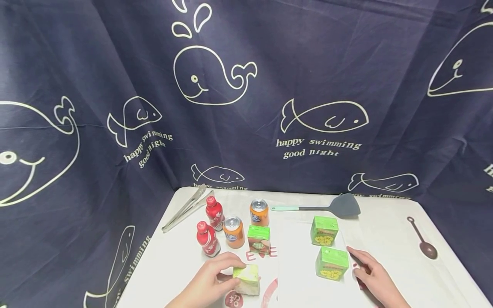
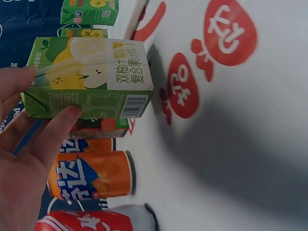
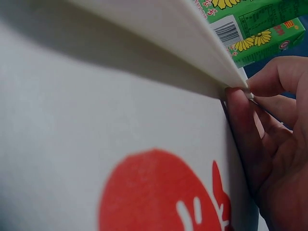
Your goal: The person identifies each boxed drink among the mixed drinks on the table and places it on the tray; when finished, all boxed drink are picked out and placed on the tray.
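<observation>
My left hand (image 1: 211, 280) grips a pale green and yellow juice carton (image 1: 247, 280) near the table's front; in the left wrist view, thumb and fingers hold the carton (image 2: 96, 72) by its top end. Whether its base touches the table, I cannot tell. My right hand (image 1: 374, 276) pinches the right edge of a white board (image 1: 294, 261), which in the right wrist view stands off the printed tablecloth (image 3: 86, 139) at that edge. Two green cartons with yellow flowers, one behind (image 1: 324, 231) and one in front (image 1: 332, 264), stand upright on the board.
Left of the board are a green-topped carton (image 1: 259, 239), two orange cans (image 1: 233, 232) and two red bottles (image 1: 208, 239). Metal tongs (image 1: 186, 209) lie at the back left, a spatula (image 1: 344, 206) along the back, and a brown spoon (image 1: 427, 249) at the far right.
</observation>
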`<state>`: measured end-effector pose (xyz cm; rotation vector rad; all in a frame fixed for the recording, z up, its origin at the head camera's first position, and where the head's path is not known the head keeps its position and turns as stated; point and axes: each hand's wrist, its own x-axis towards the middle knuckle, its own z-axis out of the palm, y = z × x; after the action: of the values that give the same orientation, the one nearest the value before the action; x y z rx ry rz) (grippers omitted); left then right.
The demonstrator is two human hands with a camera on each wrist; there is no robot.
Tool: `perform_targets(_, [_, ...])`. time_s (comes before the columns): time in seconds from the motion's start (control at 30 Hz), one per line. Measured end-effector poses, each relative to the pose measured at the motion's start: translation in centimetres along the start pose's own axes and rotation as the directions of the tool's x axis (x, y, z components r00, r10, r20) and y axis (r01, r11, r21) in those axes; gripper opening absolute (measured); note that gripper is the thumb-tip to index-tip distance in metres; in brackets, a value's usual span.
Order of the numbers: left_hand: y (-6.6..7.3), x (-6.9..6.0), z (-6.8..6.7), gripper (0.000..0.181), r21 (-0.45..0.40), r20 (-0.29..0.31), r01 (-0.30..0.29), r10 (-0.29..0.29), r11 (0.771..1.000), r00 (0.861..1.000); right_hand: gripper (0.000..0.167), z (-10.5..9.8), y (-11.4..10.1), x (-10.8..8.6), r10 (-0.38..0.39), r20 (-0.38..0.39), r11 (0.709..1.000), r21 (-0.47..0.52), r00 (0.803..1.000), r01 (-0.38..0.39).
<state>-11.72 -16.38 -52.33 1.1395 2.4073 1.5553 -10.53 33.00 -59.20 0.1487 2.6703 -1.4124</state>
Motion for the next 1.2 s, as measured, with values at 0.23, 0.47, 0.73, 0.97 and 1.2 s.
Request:
perform_targets(0.23, [0.6,2.0,0.3,0.036,0.004,0.013,0.028,-0.029,1.0,1.0,0.063,0.1,0.0,0.0,0.003,-0.018,1.0,0.014,1.0,-0.003])
perform_targets(0.47, [1.1,4.4,0.6,0.039,0.037,0.026,0.014,-0.015,0.999,1.0,0.063,0.0,-0.1,0.2,0.021,-0.003,1.0,-0.005,1.0,-0.021])
perform_targets(0.73, [1.8,7.3,1.4,0.039,0.035,0.032,-0.041,0.039,0.999,0.999,0.063,0.0,-0.1,0.2,0.03,0.003,0.999,-0.018,1.0,-0.03])
perform_targets(0.97, [2.4,9.9,2.2,0.036,0.06,0.017,-0.067,0.066,0.996,0.998,0.063,-0.1,-0.1,0.2,0.033,0.008,0.999,-0.001,0.999,-0.033])
perform_targets(1.2, [2.4,11.9,3.0,0.034,0.06,-0.014,-0.059,0.06,0.996,0.998,0.062,-0.1,0.0,0.2,0.027,0.004,1.0,-0.011,1.0,-0.027])
